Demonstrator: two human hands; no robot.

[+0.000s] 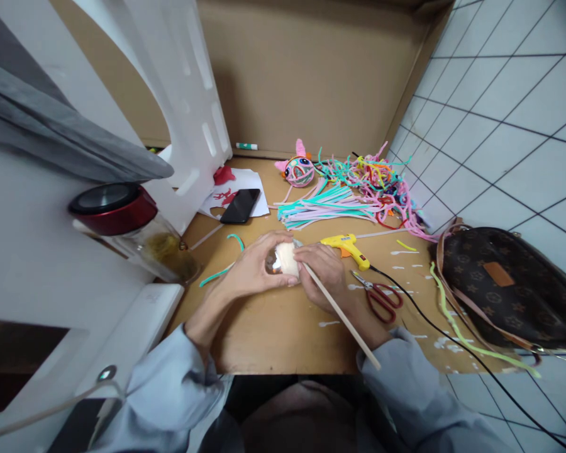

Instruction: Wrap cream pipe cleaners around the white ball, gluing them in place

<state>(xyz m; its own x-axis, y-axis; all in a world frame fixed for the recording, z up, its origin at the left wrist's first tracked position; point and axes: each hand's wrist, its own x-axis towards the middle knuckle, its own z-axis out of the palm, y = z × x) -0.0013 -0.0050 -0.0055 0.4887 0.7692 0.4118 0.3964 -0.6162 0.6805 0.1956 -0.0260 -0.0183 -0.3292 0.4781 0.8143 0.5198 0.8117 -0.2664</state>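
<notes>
Table (264, 343) (wooden, perhaps), tiled wall (509, 94).

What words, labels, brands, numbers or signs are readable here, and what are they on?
None can be read for certain.
Yellow glue gun: label too blurred.
Marker pen: markings too small.
Brown handbag: repeated pattern, any letters too indistinct.

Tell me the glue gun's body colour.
The glue gun's body is yellow; it shows best in the head view.

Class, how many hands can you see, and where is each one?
2. The left hand holds one side of the round object; the right hand touches the other, by the pale strip. Neither is hidden.
</notes>
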